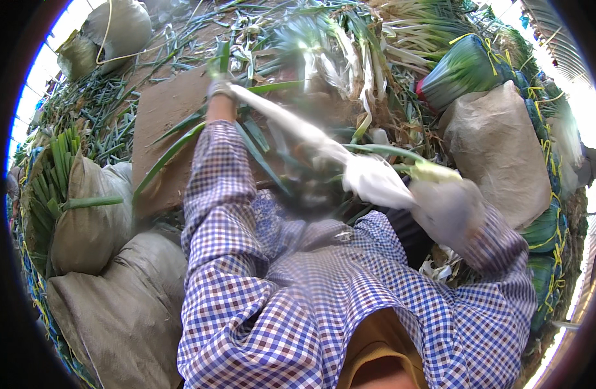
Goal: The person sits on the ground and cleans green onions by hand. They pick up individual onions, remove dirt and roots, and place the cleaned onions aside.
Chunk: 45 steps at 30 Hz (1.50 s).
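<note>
My left hand (221, 91), gloved and stretched forward, grips a long white-stemmed scallion or leek (283, 116) near its green end. The stem slants down to the right towards my body. Pale outer skin (378, 181) bunches along its lower end and runs into my right hand (446, 206). That hand is blurred by motion and closed on the skin; its fingers cannot be made out singly. A yellow-green leaf (434, 171) lies against the right hand's top. Below the left hand, long green leaves (166, 160) hang over a brown board (164, 109).
Untrimmed stalks with roots (361, 63) lie ahead. At the right stand a tied green bundle (460, 73) and a beige sack (497, 150). Full sacks (118, 301) crowd my left side, near a sack of cut greens (55, 170). Leaf scraps (103, 107) litter the ground.
</note>
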{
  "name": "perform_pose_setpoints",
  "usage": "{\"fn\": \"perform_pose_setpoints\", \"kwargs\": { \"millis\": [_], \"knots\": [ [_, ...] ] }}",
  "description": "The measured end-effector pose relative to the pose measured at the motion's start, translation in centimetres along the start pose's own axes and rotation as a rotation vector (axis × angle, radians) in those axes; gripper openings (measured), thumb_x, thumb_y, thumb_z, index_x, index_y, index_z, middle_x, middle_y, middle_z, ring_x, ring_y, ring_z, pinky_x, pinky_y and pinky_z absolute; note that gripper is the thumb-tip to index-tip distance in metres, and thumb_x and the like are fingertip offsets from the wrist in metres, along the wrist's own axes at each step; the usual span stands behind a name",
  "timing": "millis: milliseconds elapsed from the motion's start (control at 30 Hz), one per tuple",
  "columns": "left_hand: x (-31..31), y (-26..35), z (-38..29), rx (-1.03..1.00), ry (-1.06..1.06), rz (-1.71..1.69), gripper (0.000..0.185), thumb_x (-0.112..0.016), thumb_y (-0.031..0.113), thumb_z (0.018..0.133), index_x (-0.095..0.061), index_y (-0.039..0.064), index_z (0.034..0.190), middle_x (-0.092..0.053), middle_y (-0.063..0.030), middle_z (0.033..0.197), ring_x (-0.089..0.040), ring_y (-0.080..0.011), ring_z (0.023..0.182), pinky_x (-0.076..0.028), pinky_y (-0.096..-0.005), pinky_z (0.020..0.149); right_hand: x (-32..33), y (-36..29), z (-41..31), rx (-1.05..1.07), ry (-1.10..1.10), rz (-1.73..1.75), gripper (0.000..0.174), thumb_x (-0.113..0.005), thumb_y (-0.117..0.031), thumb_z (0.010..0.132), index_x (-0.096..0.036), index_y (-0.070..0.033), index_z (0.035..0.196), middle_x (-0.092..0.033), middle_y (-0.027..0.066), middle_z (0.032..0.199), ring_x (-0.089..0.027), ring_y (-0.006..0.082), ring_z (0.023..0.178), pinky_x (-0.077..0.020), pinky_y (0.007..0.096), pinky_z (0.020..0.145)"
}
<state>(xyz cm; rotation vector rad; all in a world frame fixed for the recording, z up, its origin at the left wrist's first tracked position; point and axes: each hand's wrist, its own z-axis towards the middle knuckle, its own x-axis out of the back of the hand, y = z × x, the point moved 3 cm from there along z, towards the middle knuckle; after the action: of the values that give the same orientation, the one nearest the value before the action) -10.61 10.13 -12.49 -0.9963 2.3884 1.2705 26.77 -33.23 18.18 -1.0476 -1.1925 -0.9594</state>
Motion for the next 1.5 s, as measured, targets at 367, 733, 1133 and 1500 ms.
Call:
{"fn": "perform_pose_setpoints", "kwargs": {
  "millis": [367, 733, 1133, 1500],
  "knots": [
    [3.3, 12.4, -2.9, -0.554, 0.121, 0.133, 0.023, -0.067, 0.024, 0.092, -0.06, 0.003, 0.093, -0.057, -0.0043, 0.067, -0.051, -0.0131, 0.044, -0.05, -0.034, 0.04, -2.8, 35.2, -18.1, -1.145, -0.314, -0.52, 0.037, -0.062, -0.039, 0.093, -0.069, -0.004, 0.103, -0.071, 0.0161, 0.09, -0.07, 0.0334, 0.088, -0.0567, 0.0453, 0.074],
    [8.5, 17.6, -1.6, -0.748, 0.134, 0.546, 0.035, -0.071, 0.016, 0.079, -0.057, -0.002, 0.105, -0.061, -0.0106, 0.067, -0.059, -0.0227, 0.044, -0.053, -0.035, 0.039, -18.6, 14.9, 19.8, -0.196, -0.36, -0.122, 0.058, -0.064, -0.037, 0.09, -0.048, -0.012, 0.139, -0.063, 0.0187, 0.123, -0.062, 0.0329, 0.114, -0.0497, 0.0433, 0.097],
    [14.9, 13.2, 2.2, -0.128, 0.333, 1.022, 0.056, -0.068, 0.044, 0.088, -0.058, 0.013, 0.133, -0.059, -0.0103, 0.123, -0.06, -0.0282, 0.104, -0.053, -0.0498, 0.08, -43.9, -11.4, 38.9, -0.096, -0.625, 0.109, 0.114, -0.066, -0.071, 0.078, -0.013, -0.01, 0.158, -0.018, 0.0252, 0.16, -0.022, 0.0433, 0.147, -0.0308, 0.0566, 0.114],
    [12.3, 10.0, 3.4, -0.087, 0.196, 1.341, 0.035, -0.06, 0.036, 0.086, -0.063, 0.008, 0.107, -0.065, -0.0116, 0.089, -0.065, -0.0266, 0.076, -0.054, -0.0494, 0.063, -40.9, -8.0, 15.8, 0.219, -0.713, 0.218, 0.023, -0.054, -0.017, 0.094, -0.07, -0.011, 0.11, -0.072, 0.0127, 0.103, -0.071, 0.0302, 0.098, -0.0565, 0.0417, 0.082]
  ]
}}
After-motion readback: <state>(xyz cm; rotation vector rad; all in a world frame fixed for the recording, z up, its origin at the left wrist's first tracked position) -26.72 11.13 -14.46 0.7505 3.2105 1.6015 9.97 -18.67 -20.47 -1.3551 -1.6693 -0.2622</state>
